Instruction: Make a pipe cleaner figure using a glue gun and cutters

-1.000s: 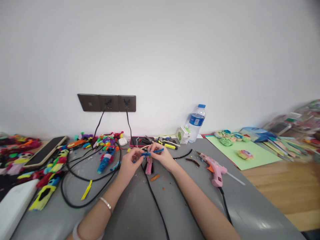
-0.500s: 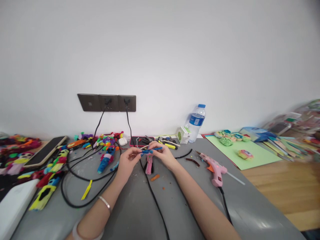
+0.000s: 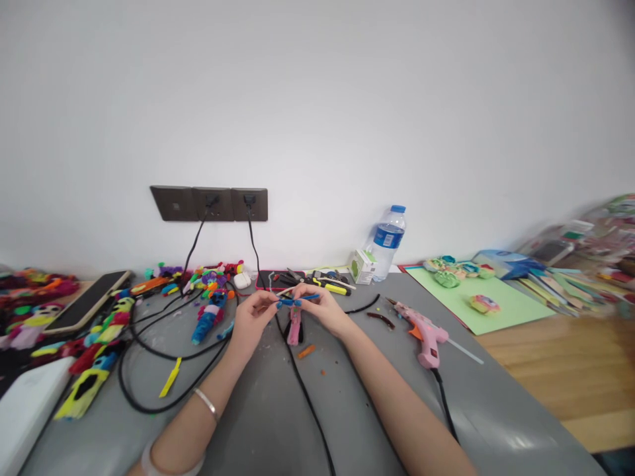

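Note:
Both my hands meet over the grey table, a little above its surface. My left hand pinches the left end of a blue fuzzy pipe cleaner. My right hand pinches the same pipe cleaner at its right part, fingers closed round it. From the blue piece a small pink and black fuzzy figure hangs down between the hands. A silver bracelet sits on my left wrist.
A pink glue gun lies to the right, its black cord running to the near edge. Black cables loop at the left from wall sockets. Colourful fuzzy figures, a phone, a water bottle, tools and green paper surround.
The blue pipe cleaner has turned from slanted to nearly level, and both hands have closed in slightly on it. The view shifted a little.

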The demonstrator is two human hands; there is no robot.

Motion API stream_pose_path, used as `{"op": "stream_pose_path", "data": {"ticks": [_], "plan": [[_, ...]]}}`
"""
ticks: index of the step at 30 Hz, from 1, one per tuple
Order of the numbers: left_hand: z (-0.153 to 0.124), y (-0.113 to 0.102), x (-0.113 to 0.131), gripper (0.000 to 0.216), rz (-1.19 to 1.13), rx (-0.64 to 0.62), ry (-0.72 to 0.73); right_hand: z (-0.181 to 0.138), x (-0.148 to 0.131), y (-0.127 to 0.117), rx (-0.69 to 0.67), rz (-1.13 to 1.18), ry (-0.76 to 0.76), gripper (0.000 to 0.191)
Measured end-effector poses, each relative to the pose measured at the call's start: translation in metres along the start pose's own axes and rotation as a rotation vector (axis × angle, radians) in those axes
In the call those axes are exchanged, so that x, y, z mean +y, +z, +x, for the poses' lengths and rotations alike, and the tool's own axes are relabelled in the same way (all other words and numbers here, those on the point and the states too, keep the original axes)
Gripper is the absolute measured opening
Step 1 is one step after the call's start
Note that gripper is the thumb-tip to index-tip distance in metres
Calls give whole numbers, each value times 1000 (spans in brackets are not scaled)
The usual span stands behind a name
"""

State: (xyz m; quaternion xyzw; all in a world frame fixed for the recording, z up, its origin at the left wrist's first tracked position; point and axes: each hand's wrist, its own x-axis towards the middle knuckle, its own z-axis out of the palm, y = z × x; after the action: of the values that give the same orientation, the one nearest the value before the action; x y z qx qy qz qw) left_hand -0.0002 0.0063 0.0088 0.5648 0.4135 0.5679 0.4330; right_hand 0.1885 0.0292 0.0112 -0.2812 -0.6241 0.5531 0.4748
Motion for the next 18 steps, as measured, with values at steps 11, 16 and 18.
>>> {"op": "stream_pose_path", "data": {"ticks": [11, 16, 18], "plan": [[-2, 2, 1, 17, -48, -26, -22, -1, -2, -1, -76, 7, 18, 27], [-3, 3, 2, 18, -33, -44, -19, -3, 3, -4, -126, 72, 44, 24], [-3, 3, 3, 17, -38, -56, -20, -4, 4, -5, -135, 74, 59, 24]]}}
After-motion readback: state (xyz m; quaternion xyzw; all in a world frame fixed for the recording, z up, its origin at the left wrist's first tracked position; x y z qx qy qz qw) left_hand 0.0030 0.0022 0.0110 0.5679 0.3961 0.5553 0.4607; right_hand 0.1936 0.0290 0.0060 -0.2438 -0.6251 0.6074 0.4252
